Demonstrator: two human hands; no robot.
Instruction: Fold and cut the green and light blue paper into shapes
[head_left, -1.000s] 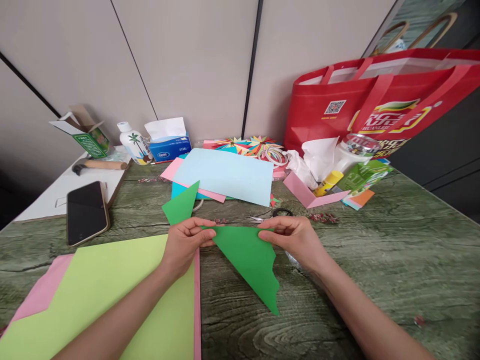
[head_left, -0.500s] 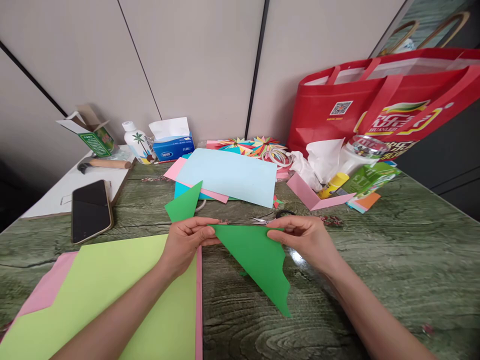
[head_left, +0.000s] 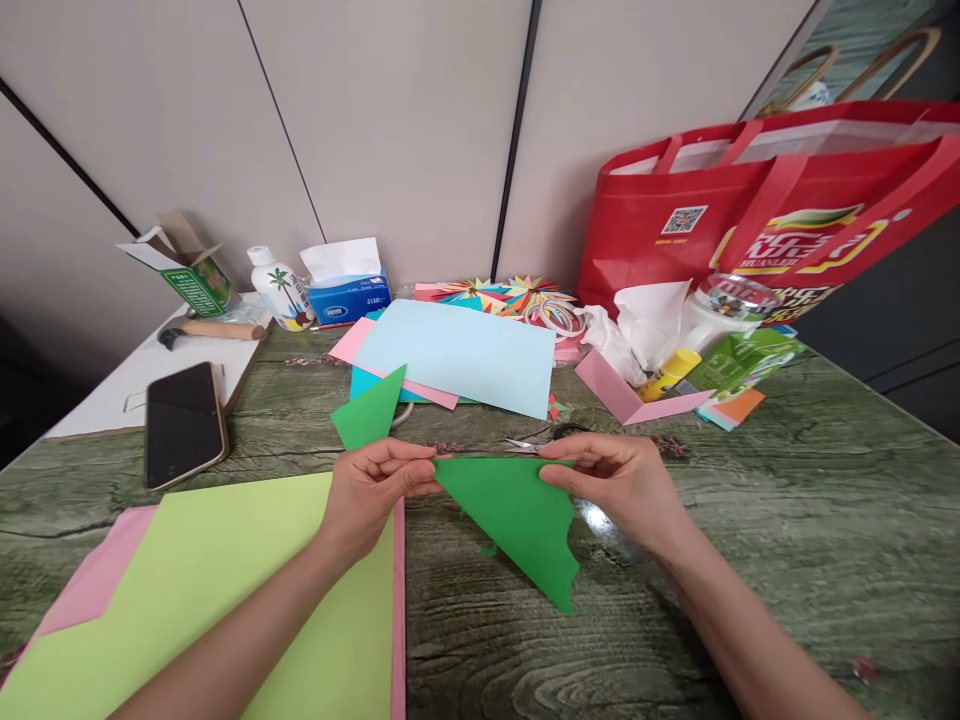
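Observation:
A green piece of paper [head_left: 517, 515], roughly triangular with a scalloped right edge, hangs between my two hands above the table. My left hand [head_left: 375, 490] pinches its upper left corner between thumb and fingers. At the upper right, my right hand [head_left: 607, 475] grips the same paper in a pinch. Just beyond the paper lie scissors [head_left: 525, 445], their dark handle partly hidden by my right hand. Another green paper piece [head_left: 369, 410] rests past my left hand. Small green scraps [head_left: 489, 551] show beneath the held paper.
Yellow-green sheets [head_left: 247, 580] lie under my left forearm, with a phone [head_left: 185, 425] beyond. Light blue paper [head_left: 457, 355] is at the back. A pink paper tray [head_left: 622, 395] holds a glue stick [head_left: 670, 374]. A red bag [head_left: 645, 220] stands at right; a hammer [head_left: 214, 330] lies left.
The green paper has tilted slightly, its lower tip rising a little and shifting left. Both hands keep their pinch on it; the view has shifted slightly.

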